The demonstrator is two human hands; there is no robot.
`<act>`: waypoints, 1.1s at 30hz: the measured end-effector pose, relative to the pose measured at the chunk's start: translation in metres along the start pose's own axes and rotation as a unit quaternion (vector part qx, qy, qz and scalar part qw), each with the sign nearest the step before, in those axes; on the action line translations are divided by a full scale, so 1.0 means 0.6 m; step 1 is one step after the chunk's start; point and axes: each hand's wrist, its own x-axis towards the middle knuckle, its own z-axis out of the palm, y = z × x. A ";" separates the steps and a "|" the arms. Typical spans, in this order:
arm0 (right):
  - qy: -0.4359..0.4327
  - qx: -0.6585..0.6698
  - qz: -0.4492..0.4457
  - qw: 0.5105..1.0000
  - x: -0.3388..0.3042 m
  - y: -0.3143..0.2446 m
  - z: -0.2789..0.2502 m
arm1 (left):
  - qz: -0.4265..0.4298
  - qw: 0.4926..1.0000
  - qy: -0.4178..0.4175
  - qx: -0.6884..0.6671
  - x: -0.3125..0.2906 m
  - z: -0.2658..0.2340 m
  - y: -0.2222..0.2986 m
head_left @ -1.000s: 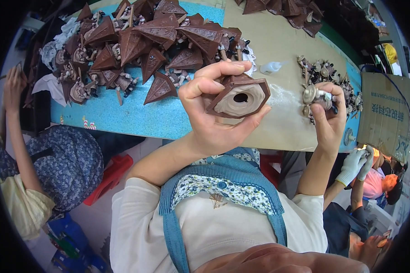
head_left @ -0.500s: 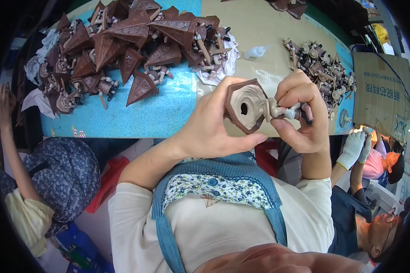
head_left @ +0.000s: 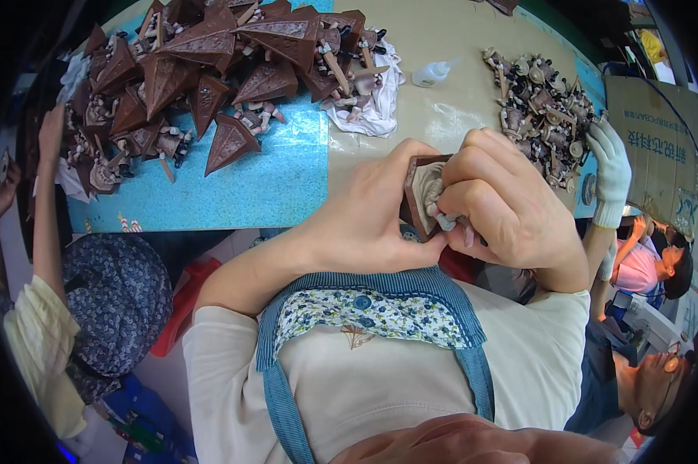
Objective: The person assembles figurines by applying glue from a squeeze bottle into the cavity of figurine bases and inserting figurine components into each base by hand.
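Observation:
In front of my chest, my left hand (head_left: 364,213) is wrapped around a brown faceted cone piece (head_left: 415,203) with a cream, swirled inner face. That face is turned toward my right. My right hand (head_left: 504,203) is closed on a small figurine (head_left: 447,222), mostly hidden by the fingers, and holds it against the cream face. The hole in that face is covered. Whether the figurine sits in the hole I cannot tell.
Brown cone pieces with figurines (head_left: 202,69) lie heaped at the far left, partly on a white cloth (head_left: 372,112). A white squeeze bottle (head_left: 432,73) lies mid-table. At the right are a figurine pile (head_left: 542,116), a co-worker's gloved hand (head_left: 610,166) and a cardboard box (head_left: 651,143). Another person's arm (head_left: 49,178) reaches in at left.
My right hand has turned over and brought the figurine onto the cone piece, which tilted sideways. The gloved hand rose to the figurine pile; the left person's arm moved to the brown heap.

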 end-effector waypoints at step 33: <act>0.416 0.201 0.226 0.858 -0.104 0.139 0.106 | 0.029 0.864 0.413 0.288 -0.089 -0.290 0.120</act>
